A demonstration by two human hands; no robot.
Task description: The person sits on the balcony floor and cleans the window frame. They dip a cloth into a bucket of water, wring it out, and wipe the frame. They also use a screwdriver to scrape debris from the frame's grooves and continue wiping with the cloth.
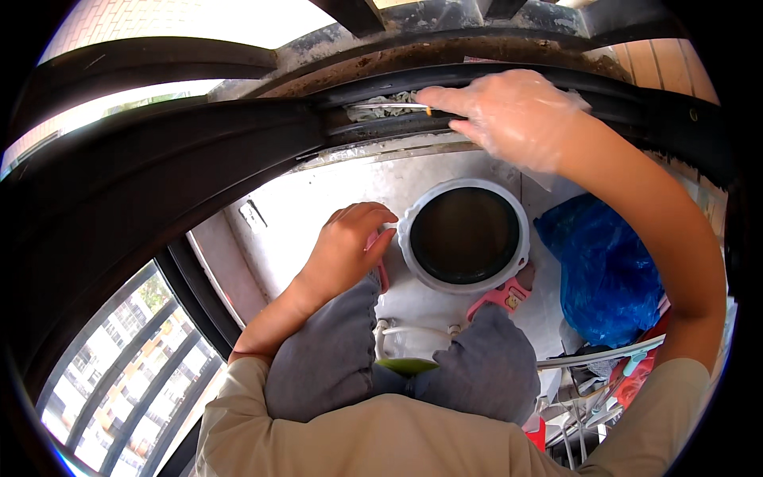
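While pinched between thumb and forefinger of the right hand (517, 115), gloved in thin clear plastic, sits a slim silvery metal rod with an orange-tipped end (397, 106), lying along the black window-frame channel (477, 79) over a wad of greyish debris (381, 111). Probably light, stiff and slick under the glove, so best gripped near the orange end, close to the channel. Below the channel, bare left hand (346, 246) curled shut against the rim of the round white-rimmed opening (465, 234) on the white appliance top (318, 199), fingers closed around something pink, not clearly identifiable.
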